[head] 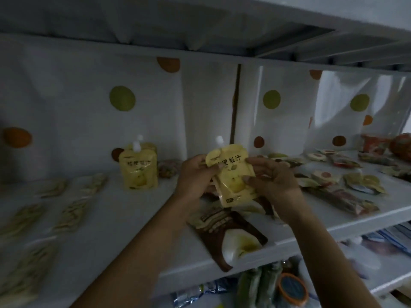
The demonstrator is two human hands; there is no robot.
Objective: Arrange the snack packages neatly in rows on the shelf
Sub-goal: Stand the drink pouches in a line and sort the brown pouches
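Observation:
Both hands hold a yellow spouted juice pouch (pixel 231 174) above the white shelf (pixel 138 221). My left hand (pixel 195 176) grips its left edge and my right hand (pixel 272 176) its right edge. Two matching yellow pouches (pixel 139 167) stand upright near the back wall to the left. Pale flat snack packs (pixel 71 214) lie in rows on the shelf's left part. A brown pouch (pixel 224 236) lies flat under my hands at the front edge. Several small mixed packets (pixel 329 174) lie scattered on the right.
The dotted white back wall (pixel 122 98) closes the shelf behind. Another shelf board (pixel 200 41) runs close overhead. Red packages (pixel 378 145) sit at the far right. The lower shelf holds bags and an orange-rimmed container (pixel 292 287).

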